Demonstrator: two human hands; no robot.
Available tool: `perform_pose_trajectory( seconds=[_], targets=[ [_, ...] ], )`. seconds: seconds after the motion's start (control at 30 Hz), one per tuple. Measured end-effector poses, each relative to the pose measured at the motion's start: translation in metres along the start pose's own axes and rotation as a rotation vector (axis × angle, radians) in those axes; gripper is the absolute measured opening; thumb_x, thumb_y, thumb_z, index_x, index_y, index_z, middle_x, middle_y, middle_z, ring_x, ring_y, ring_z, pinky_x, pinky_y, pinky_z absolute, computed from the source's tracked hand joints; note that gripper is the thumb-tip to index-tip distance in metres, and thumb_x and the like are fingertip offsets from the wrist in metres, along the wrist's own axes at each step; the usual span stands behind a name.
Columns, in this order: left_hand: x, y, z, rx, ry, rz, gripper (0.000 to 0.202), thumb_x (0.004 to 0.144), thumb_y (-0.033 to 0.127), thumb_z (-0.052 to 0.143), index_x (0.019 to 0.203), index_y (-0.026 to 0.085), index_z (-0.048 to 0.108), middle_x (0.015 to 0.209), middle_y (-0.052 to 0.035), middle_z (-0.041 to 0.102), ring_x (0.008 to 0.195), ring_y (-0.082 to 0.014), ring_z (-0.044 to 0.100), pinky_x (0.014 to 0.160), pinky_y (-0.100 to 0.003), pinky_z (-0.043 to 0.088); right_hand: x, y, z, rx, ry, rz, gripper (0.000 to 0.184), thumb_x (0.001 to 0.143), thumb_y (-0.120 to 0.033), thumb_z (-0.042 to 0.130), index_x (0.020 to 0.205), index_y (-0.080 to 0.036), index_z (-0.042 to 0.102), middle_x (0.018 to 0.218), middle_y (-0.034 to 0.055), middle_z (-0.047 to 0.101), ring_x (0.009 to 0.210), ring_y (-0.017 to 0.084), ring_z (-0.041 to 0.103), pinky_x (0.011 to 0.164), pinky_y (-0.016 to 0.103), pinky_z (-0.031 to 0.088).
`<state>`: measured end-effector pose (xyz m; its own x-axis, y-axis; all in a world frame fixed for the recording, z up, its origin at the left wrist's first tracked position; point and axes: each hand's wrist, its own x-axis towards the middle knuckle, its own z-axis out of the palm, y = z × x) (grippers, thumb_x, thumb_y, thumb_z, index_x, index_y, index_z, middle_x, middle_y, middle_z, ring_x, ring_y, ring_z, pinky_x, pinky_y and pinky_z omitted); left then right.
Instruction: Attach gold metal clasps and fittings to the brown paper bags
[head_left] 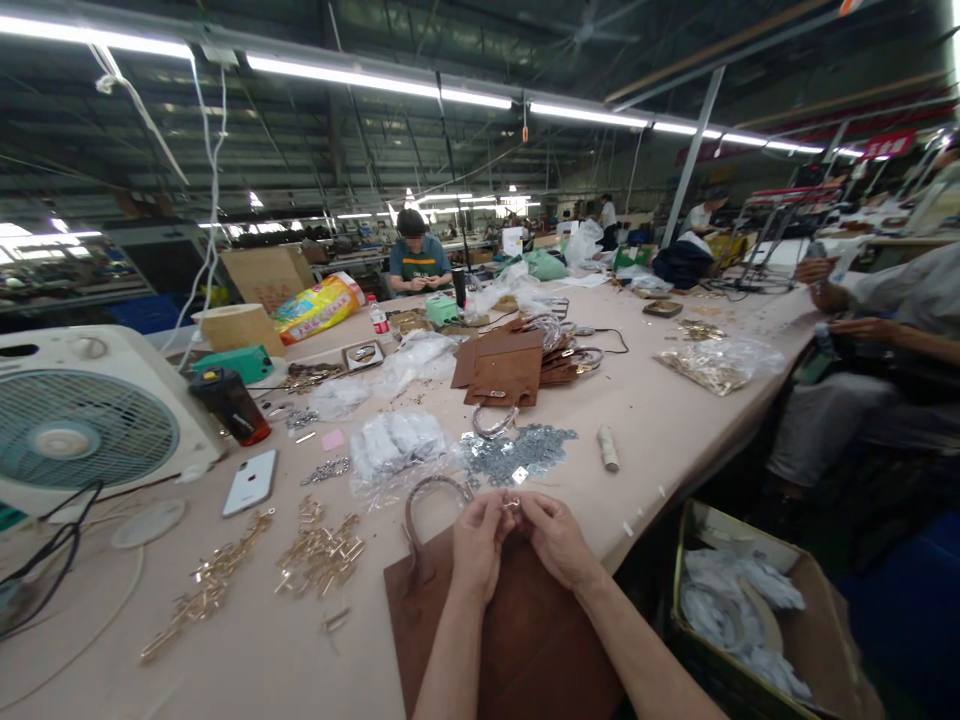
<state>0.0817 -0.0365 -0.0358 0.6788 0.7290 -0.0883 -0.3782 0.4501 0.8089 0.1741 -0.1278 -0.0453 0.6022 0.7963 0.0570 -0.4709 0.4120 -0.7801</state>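
Observation:
My left hand (478,545) and my right hand (553,538) meet over the top edge of a brown leather piece (517,640) lying at the table's near edge. Both pinch a small metal fitting (511,506) between their fingertips. A curved brown handle (431,492) arches from the leather just left of my left hand. A pile of small silver metal pieces (517,452) lies right behind my hands. Gold metal fittings (319,555) are scattered to the left.
A white fan (82,420), a phone (250,482), a dark bottle (229,405) and a bag of white parts (394,445) stand to the left. Stacked brown leather pieces (506,370) lie further back. A seated person (877,340) works at right. A cardboard box (750,610) sits beside the table.

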Motion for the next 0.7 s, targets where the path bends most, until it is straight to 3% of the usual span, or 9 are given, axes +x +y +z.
perform_pose_trajectory(
  seconds=[0.1, 0.27, 0.43, 0.7],
  targets=[
    [0.001, -0.005, 0.0, 0.082, -0.01, 0.097, 0.048, 0.071, 0.055, 0.091, 0.094, 0.014, 0.079, 0.084, -0.0042, 0.074, 0.07, -0.0113, 0.067, 0.067, -0.02, 0.059, 0.0, -0.001, 0.001, 0.061, 0.042, 0.016, 0.034, 0.086, -0.048, 0.083, 0.101, -0.017, 0.083, 0.081, 0.0039, 0.073, 0.071, 0.012, 0.06, 0.068, 0.024, 0.049],
    [0.001, -0.008, -0.004, 0.309, -0.039, 0.26, 0.041, 0.087, 0.055, 0.077, 0.1, 0.016, 0.078, 0.092, -0.0061, 0.073, 0.071, -0.016, 0.067, 0.068, -0.028, 0.06, 0.003, -0.001, 0.002, -0.036, 0.038, 0.011, 0.031, 0.083, -0.046, 0.086, 0.096, -0.018, 0.083, 0.075, 0.0018, 0.07, 0.066, 0.011, 0.055, 0.063, 0.023, 0.045],
    [-0.002, 0.001, -0.003, 0.564, 0.012, 0.475, 0.039, 0.09, 0.057, 0.072, 0.092, 0.019, 0.081, 0.099, -0.0086, 0.074, 0.093, -0.0231, 0.069, 0.085, -0.032, 0.058, 0.005, 0.001, 0.0, -0.071, 0.036, 0.023, 0.031, 0.082, -0.046, 0.086, 0.091, -0.016, 0.082, 0.07, 0.0011, 0.067, 0.062, 0.01, 0.051, 0.059, 0.023, 0.04],
    [0.002, -0.003, -0.005, 0.646, -0.033, 0.523, 0.034, 0.095, 0.053, 0.068, 0.092, 0.023, 0.081, 0.102, -0.0088, 0.075, 0.1, -0.0254, 0.069, 0.095, -0.036, 0.055, 0.006, 0.008, 0.001, -0.116, 0.049, -0.034, 0.037, 0.087, -0.05, 0.081, 0.071, -0.019, 0.07, 0.061, -0.003, 0.056, 0.059, 0.01, 0.043, 0.059, 0.023, 0.035]
  ],
)
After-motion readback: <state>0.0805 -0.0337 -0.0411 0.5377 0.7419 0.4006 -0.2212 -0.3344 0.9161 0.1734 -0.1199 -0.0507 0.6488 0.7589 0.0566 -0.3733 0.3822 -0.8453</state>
